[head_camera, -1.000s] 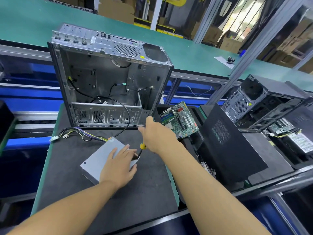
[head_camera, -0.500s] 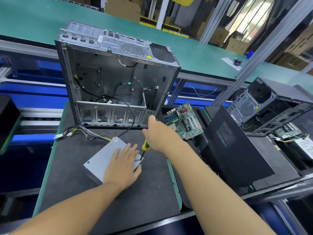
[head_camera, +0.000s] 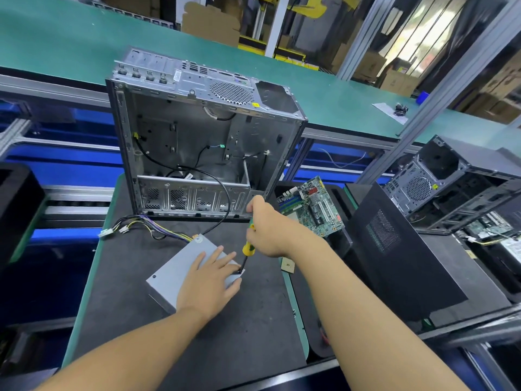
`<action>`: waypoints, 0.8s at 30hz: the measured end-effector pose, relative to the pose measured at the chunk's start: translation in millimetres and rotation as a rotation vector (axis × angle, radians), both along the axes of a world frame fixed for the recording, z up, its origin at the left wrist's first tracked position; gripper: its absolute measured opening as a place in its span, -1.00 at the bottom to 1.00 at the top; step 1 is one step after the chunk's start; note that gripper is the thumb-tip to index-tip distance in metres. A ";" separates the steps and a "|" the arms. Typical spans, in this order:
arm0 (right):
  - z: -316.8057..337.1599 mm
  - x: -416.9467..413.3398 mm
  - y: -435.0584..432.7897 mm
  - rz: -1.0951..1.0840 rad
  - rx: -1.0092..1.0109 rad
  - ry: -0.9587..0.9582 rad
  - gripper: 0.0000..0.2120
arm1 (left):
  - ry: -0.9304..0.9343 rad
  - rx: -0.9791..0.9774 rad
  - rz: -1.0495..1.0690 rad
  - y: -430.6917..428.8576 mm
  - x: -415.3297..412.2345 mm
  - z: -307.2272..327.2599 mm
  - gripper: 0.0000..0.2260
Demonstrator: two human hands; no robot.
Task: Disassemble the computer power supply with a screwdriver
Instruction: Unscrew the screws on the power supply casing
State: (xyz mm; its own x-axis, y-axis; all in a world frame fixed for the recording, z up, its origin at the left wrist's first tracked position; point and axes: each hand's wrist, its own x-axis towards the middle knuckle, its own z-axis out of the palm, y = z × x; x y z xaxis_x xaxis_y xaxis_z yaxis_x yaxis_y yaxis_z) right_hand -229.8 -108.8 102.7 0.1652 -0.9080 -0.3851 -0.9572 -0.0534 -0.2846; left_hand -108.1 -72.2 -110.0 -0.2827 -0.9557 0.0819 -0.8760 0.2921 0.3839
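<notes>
A grey metal power supply (head_camera: 180,270) lies flat on the black mat, its coloured cable bundle (head_camera: 146,227) trailing to the left. My left hand (head_camera: 210,280) rests flat on its top, fingers straight and spread. My right hand (head_camera: 269,227) grips a screwdriver (head_camera: 248,248) with a yellow and green handle. The dark shaft slants down to the supply's near right corner, beside my left fingertips.
An empty silver computer case (head_camera: 197,142) stands open just behind the supply, a black cable hanging from it. A green motherboard (head_camera: 313,207) and a small CPU chip (head_camera: 287,266) lie to the right. Black case panels and another case (head_camera: 439,182) fill the right side.
My right hand has drawn slightly back, showing more of the screwdriver handle. The tip stays at the supply's corner. My left hand stays flat on the supply.
</notes>
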 end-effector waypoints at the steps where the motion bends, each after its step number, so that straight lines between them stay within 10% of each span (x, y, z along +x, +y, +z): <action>1: 1.8 -1.4 -0.4 0.014 0.024 -0.024 -0.72 | 0.021 0.008 0.003 -1.1 0.9 -0.1 -0.69; 8: -6.8 -5.9 -0.1 -0.081 -0.092 0.237 -0.45 | 0.201 0.082 0.052 -6.2 0.9 5.2 -0.79; 15: -6.8 -11.9 -0.4 0.053 -0.001 0.002 -0.57 | 0.035 0.058 0.061 -0.7 -3.6 9.6 -0.52; 24: -10.2 -6.9 5.4 -0.006 -0.154 0.192 -0.68 | 0.006 0.040 0.054 0.4 -6.3 7.8 -0.59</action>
